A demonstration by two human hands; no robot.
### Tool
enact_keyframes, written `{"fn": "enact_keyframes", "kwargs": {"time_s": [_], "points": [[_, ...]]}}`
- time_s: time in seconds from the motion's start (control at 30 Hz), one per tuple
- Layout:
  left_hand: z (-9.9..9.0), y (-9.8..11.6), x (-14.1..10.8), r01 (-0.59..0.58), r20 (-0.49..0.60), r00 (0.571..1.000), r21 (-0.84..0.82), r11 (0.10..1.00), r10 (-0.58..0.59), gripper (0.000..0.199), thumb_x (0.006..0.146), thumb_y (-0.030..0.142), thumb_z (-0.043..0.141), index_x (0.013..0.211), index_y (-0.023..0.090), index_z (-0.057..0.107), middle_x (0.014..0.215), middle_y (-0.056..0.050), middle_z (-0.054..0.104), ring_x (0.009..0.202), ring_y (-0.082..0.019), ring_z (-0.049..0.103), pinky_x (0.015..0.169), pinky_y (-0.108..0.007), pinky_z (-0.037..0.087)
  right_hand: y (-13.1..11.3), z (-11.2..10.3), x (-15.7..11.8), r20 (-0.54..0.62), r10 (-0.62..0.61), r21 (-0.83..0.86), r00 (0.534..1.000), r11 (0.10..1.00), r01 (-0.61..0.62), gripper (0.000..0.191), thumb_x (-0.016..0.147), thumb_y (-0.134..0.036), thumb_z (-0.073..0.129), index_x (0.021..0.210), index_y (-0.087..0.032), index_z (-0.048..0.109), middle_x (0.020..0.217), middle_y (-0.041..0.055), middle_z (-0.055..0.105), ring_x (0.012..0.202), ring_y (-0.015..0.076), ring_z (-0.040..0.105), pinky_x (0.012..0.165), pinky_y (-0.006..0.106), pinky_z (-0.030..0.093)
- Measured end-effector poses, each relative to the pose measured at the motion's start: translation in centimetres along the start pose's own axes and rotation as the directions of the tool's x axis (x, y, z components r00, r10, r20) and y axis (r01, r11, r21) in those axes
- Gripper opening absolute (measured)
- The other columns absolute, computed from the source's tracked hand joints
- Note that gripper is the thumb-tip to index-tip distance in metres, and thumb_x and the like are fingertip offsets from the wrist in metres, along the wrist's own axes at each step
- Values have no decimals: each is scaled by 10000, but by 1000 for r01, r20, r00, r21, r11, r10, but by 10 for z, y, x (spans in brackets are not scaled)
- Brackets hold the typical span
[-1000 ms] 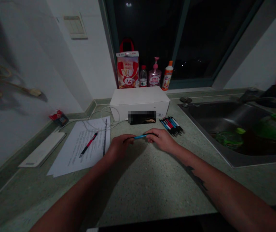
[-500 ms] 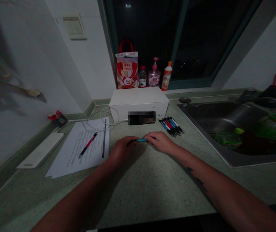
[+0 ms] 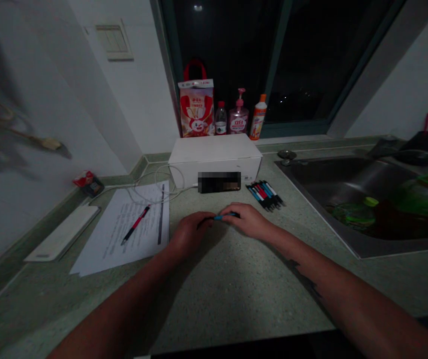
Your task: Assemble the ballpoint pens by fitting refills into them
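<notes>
Head camera looks down on a speckled green table point(image 3: 236, 294), with a steel sink point(image 3: 348, 184) on the right side and a dark window point(image 3: 311, 60) at the back. A white box point(image 3: 214, 152) stands below the window, and a red-and-white bag point(image 3: 196, 109) and three bottles are behind it. On the left side lie printed papers point(image 3: 124, 234), with a red pen point(image 3: 135, 225) on them. A row of pens point(image 3: 264, 195) lies just in front of the box. The left hand point(image 3: 189, 233) and the right hand point(image 3: 246, 220) are close together at the table middle. Their fingers point(image 3: 234, 209) are closed narrow, and both hold one blue pen point(image 3: 224, 217) between them.
</notes>
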State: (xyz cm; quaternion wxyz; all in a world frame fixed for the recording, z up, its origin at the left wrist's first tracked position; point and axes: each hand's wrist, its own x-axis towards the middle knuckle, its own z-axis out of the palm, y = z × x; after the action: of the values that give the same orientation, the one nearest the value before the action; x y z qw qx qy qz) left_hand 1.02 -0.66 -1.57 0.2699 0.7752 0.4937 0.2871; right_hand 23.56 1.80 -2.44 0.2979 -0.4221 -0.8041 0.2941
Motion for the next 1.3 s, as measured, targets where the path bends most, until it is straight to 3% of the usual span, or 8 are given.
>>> {"fn": "enact_keyframes", "kwargs": {"time_s": [0.1, 0.3, 0.47, 0.67, 0.77, 0.97, 1.13, 1.3], "points": [[0, -1, -1, -15, -4, 1000, -12, 1000, 15, 262, 929, 216, 549, 1089, 203, 757, 1037, -68, 783, 958, -247, 712, 908, -388, 532, 0, 1, 0, -25, -10, 12, 1000, 1000, 11, 163, 875, -230, 704, 1034, -213, 738, 1008, 58, 730, 920, 190, 658, 820, 305, 482], [0, 0, -1, -30, -2, 1000, 4, 1000, 30, 270, 934, 225, 548, 1103, 203, 758, 1041, -72, 783, 960, -242, 711, 921, -386, 526, -4, 0, -1, 63, 54, -14, 997, 998, -53, 263, 1003, -309, 537, 895, -211, 755, 767, 26, 710, 744, 176, 647, 728, 301, 469], [1, 0, -1, -4, 27, 1000, 25, 1000, 4, 267, 939, 212, 540, 1095, 213, 757, 952, -49, 785, 893, -228, 715, 865, -363, 533, -2, 2, -1, -48, -28, -21, 998, 999, 27, 128, 859, -200, 733, 988, -203, 734, 976, 53, 720, 909, 187, 656, 817, 300, 480], [1, -1, -1, -54, -12, 998, 55, 997, 55, 249, 942, 232, 564, 1094, 235, 762, 1054, -59, 779, 982, -244, 706, 929, -380, 521, -8, 1, -2, 63, 40, -43, 997, 998, -38, 216, 994, -279, 568, 908, -208, 754, 799, 21, 714, 758, 168, 655, 731, 291, 466], [1, -1, -1, -46, -17, 999, 69, 997, 47, 250, 942, 229, 563, 1093, 219, 762, 1057, -65, 779, 983, -249, 709, 922, -379, 528, -8, 0, -2, -20, -22, -74, 1000, 997, 21, 80, 901, -239, 702, 954, -197, 745, 936, 52, 723, 886, 188, 665, 796, 301, 473], [1, -3, -1, -85, -32, 996, 73, 994, 87, 248, 930, 205, 569, 1081, 239, 763, 1042, -50, 785, 970, -234, 710, 918, -376, 537, -5, 2, -2, 59, 3, -56, 998, 998, 0, 224, 1004, -281, 552, 921, -211, 748, 846, 35, 715, 815, 176, 658, 776, 308, 478], [4, -6, -1, -99, -61, 993, 83, 992, 104, 237, 934, 213, 571, 1078, 235, 758, 1022, -52, 782, 941, -228, 713, 889, -372, 550, -5, 2, -2, -25, -31, -93, 999, 995, 28, 155, 903, -262, 705, 1049, -215, 731, 1010, 60, 715, 922, 194, 654, 814, 314, 478], [2, -4, -1, -101, -65, 992, 92, 991, 107, 243, 937, 214, 554, 1067, 228, 758, 1031, -63, 780, 961, -235, 708, 895, -381, 546, -5, 2, -2, 80, -11, -80, 997, 997, 18, 196, 999, -278, 561, 961, -216, 743, 900, 41, 724, 844, 180, 659, 786, 311, 474]]}}
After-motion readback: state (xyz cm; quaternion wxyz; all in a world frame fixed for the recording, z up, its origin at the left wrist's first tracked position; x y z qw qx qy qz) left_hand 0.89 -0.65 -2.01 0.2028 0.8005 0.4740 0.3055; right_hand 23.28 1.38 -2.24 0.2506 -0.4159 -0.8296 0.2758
